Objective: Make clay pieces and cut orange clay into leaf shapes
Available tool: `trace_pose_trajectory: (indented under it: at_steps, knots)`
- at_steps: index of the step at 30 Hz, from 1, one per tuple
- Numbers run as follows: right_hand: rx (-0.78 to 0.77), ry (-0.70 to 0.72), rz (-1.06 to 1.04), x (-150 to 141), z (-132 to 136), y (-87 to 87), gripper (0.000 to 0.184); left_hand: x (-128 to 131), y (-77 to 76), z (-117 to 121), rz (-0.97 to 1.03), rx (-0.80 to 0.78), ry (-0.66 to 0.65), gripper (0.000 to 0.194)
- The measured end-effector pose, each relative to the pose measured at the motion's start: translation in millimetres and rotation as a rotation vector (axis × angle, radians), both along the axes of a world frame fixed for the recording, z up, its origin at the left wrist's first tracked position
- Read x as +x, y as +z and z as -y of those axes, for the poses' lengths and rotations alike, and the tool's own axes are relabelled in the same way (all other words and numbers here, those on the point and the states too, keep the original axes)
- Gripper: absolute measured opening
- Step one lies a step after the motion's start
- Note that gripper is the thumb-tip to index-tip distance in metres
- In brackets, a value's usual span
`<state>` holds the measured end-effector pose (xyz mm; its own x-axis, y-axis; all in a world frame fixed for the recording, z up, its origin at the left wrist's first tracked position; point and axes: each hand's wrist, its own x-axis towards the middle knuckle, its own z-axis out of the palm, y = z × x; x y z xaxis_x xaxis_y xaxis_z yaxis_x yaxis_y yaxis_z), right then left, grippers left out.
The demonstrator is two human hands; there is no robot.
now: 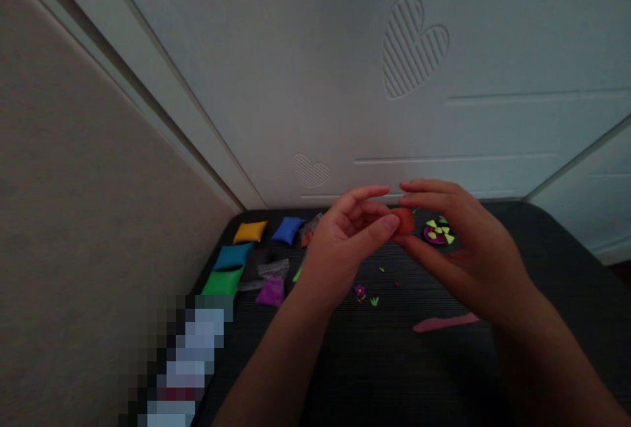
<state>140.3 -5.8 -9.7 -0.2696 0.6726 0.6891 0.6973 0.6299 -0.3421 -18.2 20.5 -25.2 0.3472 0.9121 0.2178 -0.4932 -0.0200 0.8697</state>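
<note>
A small lump of orange-red modelling clay [405, 221] is held up above the dark table between both hands. My left hand [352, 223] pinches its left side with thumb and fingers. On the other side, the thumb of my right hand [458, 236] touches the lump from below, while its fingers arch over it, spread apart. Under the hands lie a tiny purple clay flower [359, 291] and a small green grass-like piece [374, 301]. A pink clay knife [444, 323] rests close to my right wrist, its right end hidden.
Yellow [250, 232], blue [287, 230], teal [233, 256] and green clay packets [223, 281] lie at the table's left, beside a zip bag of purple clay [272, 290]. A purple piece with yellow shapes [436, 235] sits behind my right hand. A white panel [335, 85] rises behind the table.
</note>
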Motion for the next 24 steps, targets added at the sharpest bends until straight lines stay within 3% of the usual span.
trace_pose_trajectory:
  at_steps: [24]
  knots:
    - [-0.048, 0.074, -0.048, 0.3, 4.2, 3.0, 0.032, -0.5, -0.8, 0.4, -0.02, -0.023, -0.002, 0.026]
